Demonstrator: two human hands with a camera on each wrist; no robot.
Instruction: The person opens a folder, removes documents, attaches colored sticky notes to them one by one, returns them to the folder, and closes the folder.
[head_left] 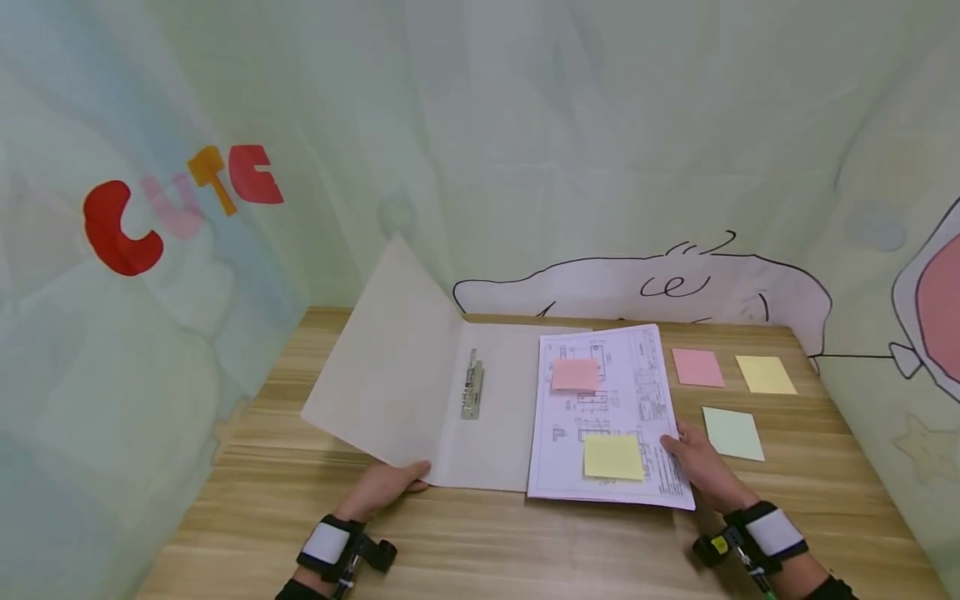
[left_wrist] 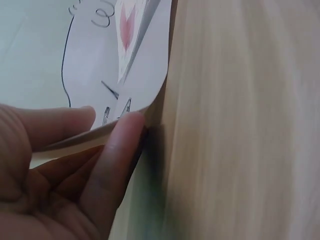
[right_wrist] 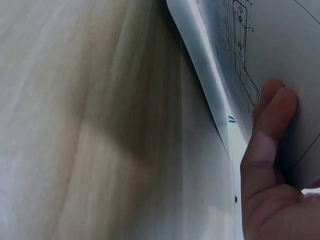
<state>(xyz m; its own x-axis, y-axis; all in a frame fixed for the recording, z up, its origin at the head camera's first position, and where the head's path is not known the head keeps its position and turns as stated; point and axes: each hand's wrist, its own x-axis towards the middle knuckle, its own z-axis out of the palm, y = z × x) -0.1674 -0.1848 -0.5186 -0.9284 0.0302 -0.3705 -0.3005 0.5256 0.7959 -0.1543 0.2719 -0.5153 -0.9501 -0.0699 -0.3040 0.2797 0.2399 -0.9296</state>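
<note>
A white file folder (head_left: pixel 375 375) lies open on the table, its left cover raised at a slant. A metal clip (head_left: pixel 472 392) is fixed inside near the spine. My left hand (head_left: pixel 384 490) pinches the cover's lower edge near the spine; in the left wrist view thumb and fingers (left_wrist: pixel 117 155) lie on either side of the edge. A stack of printed technical drawings (head_left: pixel 555 442) overlaps the folder's right half. My right hand (head_left: pixel 708 471) grips the stack's right edge, raising it slightly. A pink sticky note (head_left: pixel 576 375) and a yellow sticky note (head_left: pixel 613 457) are on the top sheet.
Right of the stack, a pink note (head_left: pixel 698 367), a yellow note (head_left: pixel 766 375) and a pale green note (head_left: pixel 733 433) lie on the wooden table (head_left: pixel 525 550). Printed curtains (head_left: pixel 525 167) stand behind the table and at both sides.
</note>
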